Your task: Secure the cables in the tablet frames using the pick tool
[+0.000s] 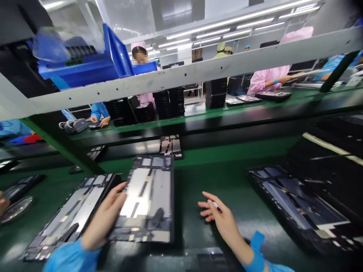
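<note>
An opened tablet [163, 189], with silvery battery panels and a black frame, is in the middle. My left hand [103, 215] is closed on its left edge, the fingers partly hidden by it. Another opened tablet [82, 206] lies on the left, partly behind my left wrist. Over the green bench [195, 173], right of the held tablet, is my right hand [219, 215]. Its fingers reach left, and a slim white-and-dark pen-like stick [217, 207] is held by the thumb. Both wrists have blue sleeves.
At right, an opened tablet [295, 204] lies by black stacked trays [334, 158]. Another tablet [171, 146] is on the line behind. A metal rail [198, 70] crosses above, with a blue bin [85, 70]. A co-worker's hand [3, 204] shows at far left near a round dish [17, 209].
</note>
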{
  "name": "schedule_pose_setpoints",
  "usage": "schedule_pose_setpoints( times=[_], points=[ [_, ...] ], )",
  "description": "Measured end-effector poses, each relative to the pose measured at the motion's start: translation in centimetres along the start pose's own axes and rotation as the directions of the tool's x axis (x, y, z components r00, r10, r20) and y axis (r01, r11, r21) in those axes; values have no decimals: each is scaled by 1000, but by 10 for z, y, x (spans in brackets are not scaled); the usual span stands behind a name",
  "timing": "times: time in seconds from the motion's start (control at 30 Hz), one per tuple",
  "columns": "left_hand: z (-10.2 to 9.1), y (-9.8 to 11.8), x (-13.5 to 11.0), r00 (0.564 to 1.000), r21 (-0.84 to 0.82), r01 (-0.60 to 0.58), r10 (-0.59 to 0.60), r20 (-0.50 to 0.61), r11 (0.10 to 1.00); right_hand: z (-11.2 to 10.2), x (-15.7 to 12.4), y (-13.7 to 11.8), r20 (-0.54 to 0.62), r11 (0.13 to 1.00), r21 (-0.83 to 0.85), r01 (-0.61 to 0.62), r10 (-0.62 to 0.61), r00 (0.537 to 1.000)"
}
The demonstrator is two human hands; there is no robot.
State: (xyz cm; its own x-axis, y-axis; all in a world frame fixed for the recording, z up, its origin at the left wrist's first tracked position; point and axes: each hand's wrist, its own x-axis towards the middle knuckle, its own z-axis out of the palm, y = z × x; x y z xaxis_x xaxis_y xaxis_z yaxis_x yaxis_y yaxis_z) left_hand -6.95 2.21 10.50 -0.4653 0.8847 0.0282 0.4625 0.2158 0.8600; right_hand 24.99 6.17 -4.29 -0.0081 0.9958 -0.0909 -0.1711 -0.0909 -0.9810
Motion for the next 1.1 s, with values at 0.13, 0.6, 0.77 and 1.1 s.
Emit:
schedule_pose_setpoints(
  times=[0.13, 0.6, 0.77, 1.1],
  points=[
    [121, -31, -10, 957, -173, -9, 58, 284, 985, -14, 14, 4, 1, 985, -153, 85, -86, 996],
    [119, -69, -41, 656, 52, -507, 346, 671, 861, -69, -27, -25, 206, 756, -642, 127, 11, 978],
    [123, -65, -63, 652, 134, -663, 480, 588, 737, -78, -31, -41, 205, 721, -678, 142, 0, 979],
    [136, -43, -67, 602, -59, -660, 575, 555, 749, 7, -39, -43, 490, 654, -585, 480, -187, 851]
  ],
)
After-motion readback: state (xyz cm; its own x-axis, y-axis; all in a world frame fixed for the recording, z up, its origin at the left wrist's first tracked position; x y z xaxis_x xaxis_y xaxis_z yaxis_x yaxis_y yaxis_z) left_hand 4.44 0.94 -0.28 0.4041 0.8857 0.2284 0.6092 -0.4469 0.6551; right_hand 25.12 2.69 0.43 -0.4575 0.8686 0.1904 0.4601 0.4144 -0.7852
